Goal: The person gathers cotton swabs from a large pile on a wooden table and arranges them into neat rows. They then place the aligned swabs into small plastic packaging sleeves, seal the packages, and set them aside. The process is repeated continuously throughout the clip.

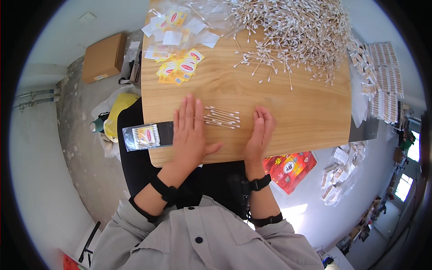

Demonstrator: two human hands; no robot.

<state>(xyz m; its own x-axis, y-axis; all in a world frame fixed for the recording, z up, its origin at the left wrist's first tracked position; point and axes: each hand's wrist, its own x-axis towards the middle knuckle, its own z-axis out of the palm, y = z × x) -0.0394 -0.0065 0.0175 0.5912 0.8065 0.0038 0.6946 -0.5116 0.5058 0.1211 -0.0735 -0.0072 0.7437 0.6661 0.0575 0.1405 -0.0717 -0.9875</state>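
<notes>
A small row of cotton swabs (222, 118) lies side by side on the wooden table (310, 119) between my hands. My left hand (190, 132) is flat on the wood, fingers stretched forward, its edge beside the swabs' left ends. Just right of the swabs, my right hand (261, 132) rests on its side, fingers loosely bent and nothing visible in it. To the left, a clear pack of cotton swabs (145, 136) with a yellow label sits on a dark flat strip (166, 133), which is partly hidden by my left hand.
A large heap of loose cotton swabs (297, 31) covers the far right of the table. Yellow printed cards (180, 69) and clear plastic bags (198, 11) lie far left. Stacked swab packs (384, 76) stand beyond the right edge. A cardboard box (104, 58) is on the floor.
</notes>
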